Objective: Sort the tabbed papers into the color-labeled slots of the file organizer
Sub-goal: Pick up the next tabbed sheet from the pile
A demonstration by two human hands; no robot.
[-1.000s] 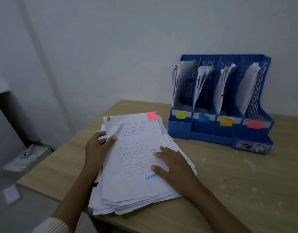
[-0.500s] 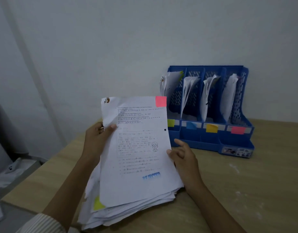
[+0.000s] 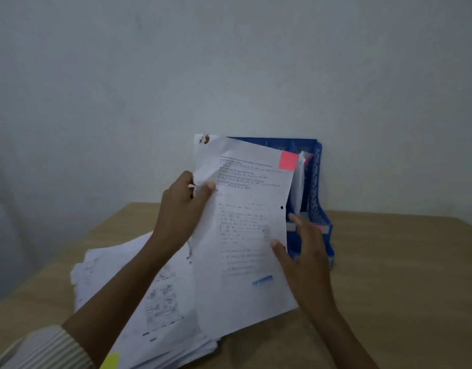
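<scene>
Left hand [image 3: 180,209] pinches pink-tabbed sheet [image 3: 245,235] raised before file organizer [image 3: 316,198] on far bench; right hand [image 3: 304,251] loose, thumb at edge. Organizer partly filled, thick stack [image 3: 139,294] unsorted near-left.

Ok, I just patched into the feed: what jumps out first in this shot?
A printed sheet with a pink tab at its top right corner, held up mid-frame; the left hand pinches its upper left edge and the right hand is at its right edge. It hides most of the blue file organizer behind it. Below left, a loose paper stack lies on the wooden table, a yellow tab poking out at the bottom.
</scene>
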